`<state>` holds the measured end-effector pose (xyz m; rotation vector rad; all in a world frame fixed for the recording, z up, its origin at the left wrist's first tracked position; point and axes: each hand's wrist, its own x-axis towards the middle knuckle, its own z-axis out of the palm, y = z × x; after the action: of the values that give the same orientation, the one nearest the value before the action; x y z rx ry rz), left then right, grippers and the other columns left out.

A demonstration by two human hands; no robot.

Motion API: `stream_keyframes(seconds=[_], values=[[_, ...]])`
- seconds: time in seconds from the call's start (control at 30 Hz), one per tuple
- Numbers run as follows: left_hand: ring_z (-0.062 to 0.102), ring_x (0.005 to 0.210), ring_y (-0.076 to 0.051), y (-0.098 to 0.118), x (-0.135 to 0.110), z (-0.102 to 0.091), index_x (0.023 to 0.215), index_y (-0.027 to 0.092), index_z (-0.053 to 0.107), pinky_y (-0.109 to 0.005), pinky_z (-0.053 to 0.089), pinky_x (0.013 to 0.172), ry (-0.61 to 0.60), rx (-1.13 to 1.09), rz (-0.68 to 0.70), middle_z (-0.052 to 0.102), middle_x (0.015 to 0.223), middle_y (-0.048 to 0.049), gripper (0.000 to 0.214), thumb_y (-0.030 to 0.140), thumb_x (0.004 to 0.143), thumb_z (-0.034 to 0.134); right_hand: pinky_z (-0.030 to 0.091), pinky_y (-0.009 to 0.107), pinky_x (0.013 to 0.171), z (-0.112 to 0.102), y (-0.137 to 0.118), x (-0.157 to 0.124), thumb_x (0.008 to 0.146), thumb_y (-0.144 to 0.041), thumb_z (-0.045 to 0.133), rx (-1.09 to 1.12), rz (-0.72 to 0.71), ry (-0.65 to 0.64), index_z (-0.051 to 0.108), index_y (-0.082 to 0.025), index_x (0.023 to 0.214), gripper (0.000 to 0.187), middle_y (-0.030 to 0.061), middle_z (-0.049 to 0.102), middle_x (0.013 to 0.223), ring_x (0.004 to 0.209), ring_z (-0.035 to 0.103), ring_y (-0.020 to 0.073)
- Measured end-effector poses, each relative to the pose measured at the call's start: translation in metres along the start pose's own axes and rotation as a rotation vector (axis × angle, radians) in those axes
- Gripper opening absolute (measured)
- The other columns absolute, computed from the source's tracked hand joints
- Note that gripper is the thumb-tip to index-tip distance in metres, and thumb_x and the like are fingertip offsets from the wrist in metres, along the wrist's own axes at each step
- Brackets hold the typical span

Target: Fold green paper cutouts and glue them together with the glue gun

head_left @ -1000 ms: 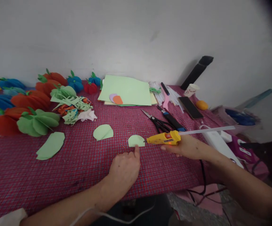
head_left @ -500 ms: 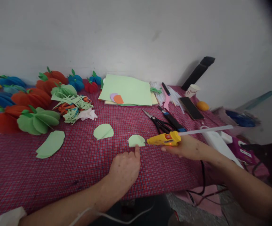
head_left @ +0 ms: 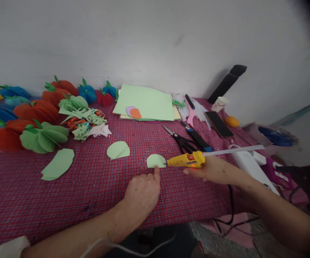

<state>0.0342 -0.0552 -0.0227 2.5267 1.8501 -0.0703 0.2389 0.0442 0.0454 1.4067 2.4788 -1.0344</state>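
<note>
With the index finger stretched out, my left hand (head_left: 143, 190) presses on the straight lower edge of a light green half-round paper piece (head_left: 155, 159). Its other fingers curl loosely and hold nothing. My right hand (head_left: 214, 170) is wrapped round a yellow hot glue gun (head_left: 185, 160), with a clear glue stick (head_left: 232, 150) poking out of its back. The gun's nozzle is at the right edge of the paper piece, and its small light glows orange. Left of my hands lie a second green paper piece (head_left: 118, 150) and a stack of green pieces (head_left: 58, 165).
Paper pumpkins (head_left: 37, 111) fill the far left, beside paper scraps (head_left: 86, 123). Green sheets (head_left: 145, 102) lie against the wall. Scissors (head_left: 180, 139), a utility knife (head_left: 196, 137), a phone (head_left: 218, 124), a paper cup (head_left: 219, 104) and a white power strip (head_left: 251, 168) are on the right.
The glue gun has shifted very slightly left and its back end has dipped a little. My left hand stays pressed on the paper piece.
</note>
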Motion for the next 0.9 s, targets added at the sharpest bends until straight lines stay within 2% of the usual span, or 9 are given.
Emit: stream_keyframes(seconds=[0.3,0.43,0.67,0.8,0.9], values=[[0.063,0.061,-0.018,0.000,0.000,-0.003,0.131,0.007,0.045,-0.026,0.047,0.051,-0.024,0.011,0.009,0.064,0.068,-0.0069,0.049,0.014,0.083,0.047,0.040,0.022,0.046,0.001,0.008,0.004,0.080,-0.048,0.053,0.025,-0.001,-0.003,0.065,-0.021,0.105,0.038,-0.0027,0.061,0.062,0.046,0.051,0.0102],[0.063,0.060,-0.018,-0.001,0.000,-0.003,0.131,0.007,0.045,-0.026,0.046,0.050,-0.021,0.007,0.012,0.063,0.067,-0.0063,0.049,0.013,0.083,0.047,0.039,0.022,0.044,0.002,0.008,0.009,0.081,-0.048,0.053,0.044,-0.009,-0.001,0.065,-0.021,0.104,0.038,-0.0035,0.059,0.058,0.044,0.050,0.0102],[0.063,0.060,-0.018,-0.001,0.000,-0.002,0.132,0.008,0.044,-0.025,0.045,0.050,-0.029,-0.006,0.002,0.063,0.066,-0.0066,0.050,0.014,0.082,0.048,0.040,0.023,0.049,0.002,0.008,0.017,0.082,-0.044,0.053,0.085,-0.124,0.033,0.063,-0.022,0.110,0.037,-0.0032,0.059,0.059,0.050,0.051,0.0116],[0.063,0.061,-0.018,0.000,0.000,-0.003,0.132,0.007,0.043,-0.025,0.046,0.051,-0.039,-0.003,-0.001,0.064,0.067,-0.0069,0.051,0.013,0.082,0.047,0.040,0.024,0.049,0.001,0.006,0.020,0.083,-0.044,0.052,0.048,-0.111,0.034,0.063,-0.022,0.110,0.037,-0.0035,0.058,0.057,0.049,0.050,0.0116],[0.063,0.060,-0.018,0.000,0.000,-0.004,0.132,0.006,0.044,-0.026,0.046,0.050,-0.026,-0.004,0.001,0.064,0.068,-0.0069,0.050,0.013,0.082,0.047,0.042,0.024,0.053,-0.001,0.001,0.023,0.082,-0.041,0.053,0.035,-0.121,0.042,0.065,-0.022,0.108,0.034,-0.0017,0.062,0.064,0.054,0.053,0.0123]])
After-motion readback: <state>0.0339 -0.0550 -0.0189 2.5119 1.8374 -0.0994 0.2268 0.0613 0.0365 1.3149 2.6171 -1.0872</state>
